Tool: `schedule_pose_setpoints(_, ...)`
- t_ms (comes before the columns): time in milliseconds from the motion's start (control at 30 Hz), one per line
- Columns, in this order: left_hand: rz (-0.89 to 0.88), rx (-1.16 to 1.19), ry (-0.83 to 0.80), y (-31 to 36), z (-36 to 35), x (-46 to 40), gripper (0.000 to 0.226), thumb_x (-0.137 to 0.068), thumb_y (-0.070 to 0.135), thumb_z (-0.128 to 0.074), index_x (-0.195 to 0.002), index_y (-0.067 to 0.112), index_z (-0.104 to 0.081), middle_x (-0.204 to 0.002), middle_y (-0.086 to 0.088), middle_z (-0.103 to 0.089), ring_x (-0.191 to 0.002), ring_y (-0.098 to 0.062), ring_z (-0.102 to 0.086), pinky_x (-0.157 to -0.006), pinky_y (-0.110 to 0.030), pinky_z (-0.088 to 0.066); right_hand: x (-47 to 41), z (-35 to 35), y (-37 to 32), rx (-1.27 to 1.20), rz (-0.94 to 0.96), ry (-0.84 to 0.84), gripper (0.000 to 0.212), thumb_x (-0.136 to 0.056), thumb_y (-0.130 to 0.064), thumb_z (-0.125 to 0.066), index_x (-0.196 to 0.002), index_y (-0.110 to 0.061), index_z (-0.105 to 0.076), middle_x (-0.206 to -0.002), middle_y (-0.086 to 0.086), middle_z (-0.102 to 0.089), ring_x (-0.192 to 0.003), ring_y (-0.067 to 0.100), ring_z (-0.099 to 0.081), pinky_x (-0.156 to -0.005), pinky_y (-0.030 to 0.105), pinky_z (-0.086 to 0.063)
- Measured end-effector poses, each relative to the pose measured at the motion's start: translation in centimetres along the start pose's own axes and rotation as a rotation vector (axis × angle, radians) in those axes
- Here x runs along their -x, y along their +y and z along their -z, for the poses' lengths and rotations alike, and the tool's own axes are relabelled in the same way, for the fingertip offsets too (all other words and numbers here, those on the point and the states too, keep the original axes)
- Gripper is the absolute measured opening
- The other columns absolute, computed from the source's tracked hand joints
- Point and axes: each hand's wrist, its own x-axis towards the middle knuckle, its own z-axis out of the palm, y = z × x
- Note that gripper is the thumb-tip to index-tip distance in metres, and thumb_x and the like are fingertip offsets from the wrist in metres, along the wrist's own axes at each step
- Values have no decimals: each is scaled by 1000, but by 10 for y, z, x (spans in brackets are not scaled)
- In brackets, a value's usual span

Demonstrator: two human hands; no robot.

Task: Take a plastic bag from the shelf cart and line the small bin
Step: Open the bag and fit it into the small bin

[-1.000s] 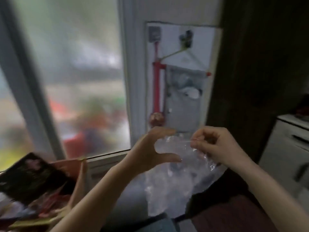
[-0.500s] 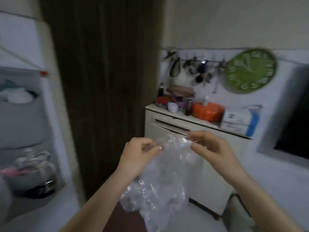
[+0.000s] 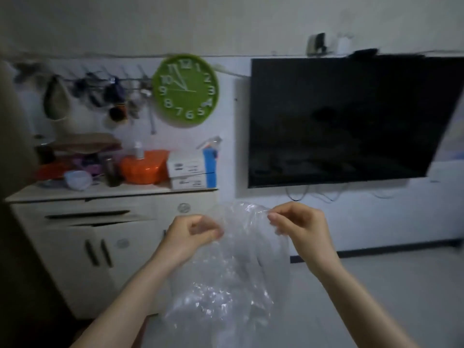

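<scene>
A dim room filled the frame: a pale wall (image 3: 226,26) across the top, a dark wall-mounted television (image 3: 346,121) at the upper right, and a round green clock (image 3: 185,90) just left of centre in the upper half. Left of the clock, a rail of hanging utensils (image 3: 100,94) showed only as blurred shapes. Below it, at the left middle of the frame, stood a white cabinet (image 3: 105,237) whose top carried an orange container (image 3: 144,168), stacked white boxes (image 3: 187,173) and a blue spray bottle (image 3: 209,167), all close together.

In the lower centre we held the clear plastic bag (image 3: 226,285) up in front of us with both hands. Our left hand (image 3: 190,237) sat left of centre, thumb and fingers pinched shut on the bag's upper edge. Our right hand (image 3: 298,227) sat right of centre and slightly higher, likewise pinched on the upper edge. The two hands were apart, with the top of the bag stretched loosely between them. The rest of the bag hung down crumpled and glinting toward the bottom of the frame, between our forearms, in front of the pale floor (image 3: 389,285). The bag touched nothing but our fingers.
</scene>
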Motion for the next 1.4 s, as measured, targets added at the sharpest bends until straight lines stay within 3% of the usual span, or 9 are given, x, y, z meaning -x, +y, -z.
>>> schedule_pose_setpoints(200,-54,-45,-690,18,-37,-128,81,-52,40,-87,-122,53,-47,-126,27,-56,-118,15,-46,-95,-9,-34,-74,46,38,223,-30,142,6,-77,-18,-73,-71,-18,-72,-67,4,-71,-56,12,-64,-56,23,-54)
schedule_pose_setpoints(333,-242,-164,-679,42,-98,-206,52,-60,54,-78,-109,49,-60,-112,20,-66,-109,6,-57,-96,-21,-43,-121,61,52,293,-16,168,3,-78,-20,-71,-75,-20,-72,-68,-1,-71,-61,9,-66,-56,18,-53)
schedule_pose_setpoints(500,-328,-24,-534,39,-160,-292,9,-70,14,-79,-77,16,-75,-76,-1,-75,-75,-8,-70,-74,-23,-56,-152,115,76,322,-74,396,22,-76,-26,-73,-97,-20,-71,-86,1,-74,-78,11,-70,-72,28,-57)
schedule_pose_setpoints(667,-293,166,-491,26,-226,-366,16,-76,6,-72,-68,20,-70,-62,4,-71,-59,-2,-65,-57,-11,-50,-157,188,141,391,-330,420,85,-53,-51,-73,-131,-28,-48,-124,-6,-57,-114,9,-52,-83,15,-45)
schedule_pose_setpoints(767,-292,199,-507,25,-274,-411,18,-77,2,-70,-69,18,-69,-55,8,-68,-54,2,-62,-52,-8,-45,-174,219,191,365,-484,364,100,-48,-53,-74,-138,-28,-38,-131,-5,-47,-121,14,-45,-95,30,-40)
schedule_pose_setpoints(1000,-352,114,-516,32,-390,-523,16,-75,7,-73,-70,23,-71,-71,5,-74,-65,-7,-68,-57,-13,-50,-271,316,272,237,-334,596,23,-70,-21,-80,-88,-12,-70,-80,19,-70,-73,19,-64,-78,46,-54)
schedule_pose_setpoints(1167,-347,-7,-594,46,-465,-597,15,-69,9,-79,-68,22,-70,-75,-5,-74,-63,-11,-69,-57,-16,-50,-342,416,276,318,-169,714,15,-75,-11,-74,-77,1,-65,-67,16,-64,-62,12,-59,-65,39,-52)
schedule_pose_setpoints(1267,-323,-140,-791,58,-509,-633,23,-63,14,-84,-81,23,-72,-87,-3,-73,-77,-12,-69,-75,-28,-56,-370,473,274,359,-89,780,10,-74,-9,-74,-75,-4,-67,-68,16,-68,-60,11,-61,-61,29,-52)
schedule_pose_setpoints(1400,-406,-121,-1210,104,-582,-670,77,-50,43,-87,-119,45,-54,-128,19,-56,-117,4,-52,-101,-23,-39,-399,541,276,497,-103,726,8,-73,-14,-76,-71,-16,-69,-62,0,-69,-57,8,-62,-58,22,-51)
